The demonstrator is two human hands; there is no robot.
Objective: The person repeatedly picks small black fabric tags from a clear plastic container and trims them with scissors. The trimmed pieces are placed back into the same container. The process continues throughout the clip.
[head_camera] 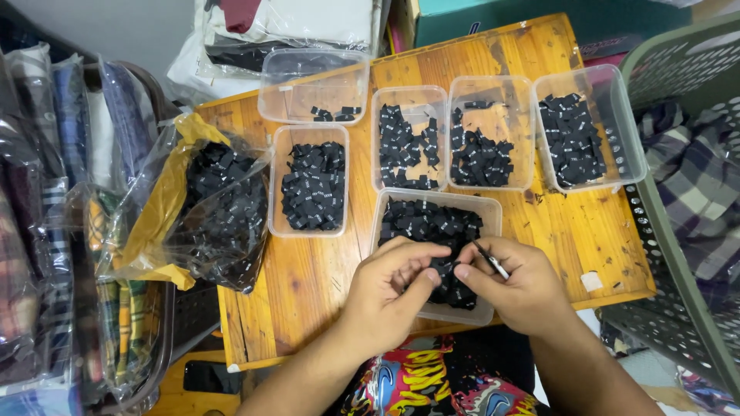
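Note:
Both my hands hover over the nearest clear plastic box (488, 209), which is full of small black labels (428, 219). My left hand (389, 289) pinches at the labels with thumb and fingers curled. My right hand (518, 285) holds a thin black-and-silver tool (492, 260) between its fingers, with its thumb touching the labels beside my left thumb. Whether my left hand grips a single label I cannot tell.
Several more clear boxes of black labels (311, 185) stand in a row on the wooden table (308, 277). A plastic bag of labels (220, 212) lies at the left. A grey-green laundry basket (678, 192) with plaid cloth stands on the right, and bagged clothes (46, 216) are stacked on the left.

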